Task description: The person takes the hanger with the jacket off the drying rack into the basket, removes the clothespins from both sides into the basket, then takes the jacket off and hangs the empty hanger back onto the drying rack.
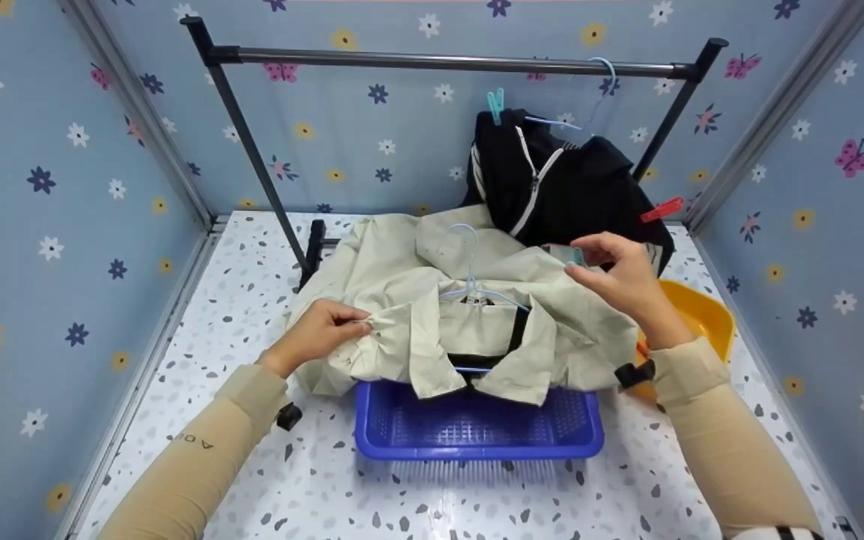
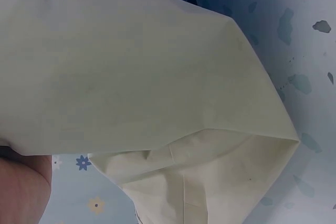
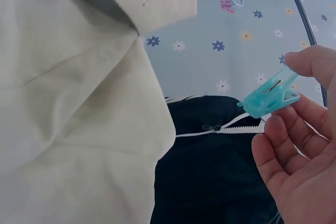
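A beige collared jacket [image 1: 372, 255] is spread over the blue basket [image 1: 477, 452], with a light-blue hanger [image 1: 471, 285] inside its neck. My left hand [image 1: 319, 330] pinches the jacket's fabric at the shoulder on the left side. In the left wrist view the beige cloth fills most of the frame, and only part of the hand shows at the edge. Above the right side of the jacket, my right hand [image 1: 619, 277] holds a teal clothespin [image 3: 270, 95] between thumb and fingers. The clothespin is apart from the cloth in the right wrist view.
Behind the beige jacket, a black zip jacket [image 1: 582, 187] hangs from the dark metal rack [image 1: 439, 60]. A teal clothespin [image 1: 496, 105] and a red clothespin [image 1: 662, 209] are clipped on its shoulders. To the right, a yellow basin [image 1: 717, 319] stands on the speckled floor [image 1: 252, 480].
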Tool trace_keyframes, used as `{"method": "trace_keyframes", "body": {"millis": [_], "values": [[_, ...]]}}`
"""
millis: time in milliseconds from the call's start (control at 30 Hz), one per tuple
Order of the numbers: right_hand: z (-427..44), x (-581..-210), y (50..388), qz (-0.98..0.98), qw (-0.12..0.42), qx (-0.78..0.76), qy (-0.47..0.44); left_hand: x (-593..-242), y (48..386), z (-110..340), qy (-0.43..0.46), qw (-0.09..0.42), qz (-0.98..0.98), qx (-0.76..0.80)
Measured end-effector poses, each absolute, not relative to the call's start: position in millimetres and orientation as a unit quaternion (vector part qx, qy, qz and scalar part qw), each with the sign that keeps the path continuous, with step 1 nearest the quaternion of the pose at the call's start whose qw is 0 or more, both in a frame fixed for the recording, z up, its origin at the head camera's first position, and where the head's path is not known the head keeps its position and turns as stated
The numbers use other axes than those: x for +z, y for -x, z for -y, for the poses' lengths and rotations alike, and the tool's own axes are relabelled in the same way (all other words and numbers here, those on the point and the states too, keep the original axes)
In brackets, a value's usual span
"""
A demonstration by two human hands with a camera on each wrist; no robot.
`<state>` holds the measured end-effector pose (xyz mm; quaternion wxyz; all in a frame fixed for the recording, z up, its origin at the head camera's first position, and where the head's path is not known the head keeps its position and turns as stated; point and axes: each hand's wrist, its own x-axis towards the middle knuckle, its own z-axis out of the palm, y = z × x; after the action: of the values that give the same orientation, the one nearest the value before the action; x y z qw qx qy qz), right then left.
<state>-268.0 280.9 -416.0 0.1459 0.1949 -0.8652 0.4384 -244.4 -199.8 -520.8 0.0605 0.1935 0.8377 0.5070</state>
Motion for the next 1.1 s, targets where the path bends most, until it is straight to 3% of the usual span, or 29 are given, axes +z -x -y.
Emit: {"method": "trace_keyframes", "body": {"millis": [1100], "values": [[-373.8, -438.3, 248.9, 0.904, 0.153, 0.395, -0.061, -521.8, 246.6, 199.5, -0.200, 0.055, -0.836, 0.508]]}}
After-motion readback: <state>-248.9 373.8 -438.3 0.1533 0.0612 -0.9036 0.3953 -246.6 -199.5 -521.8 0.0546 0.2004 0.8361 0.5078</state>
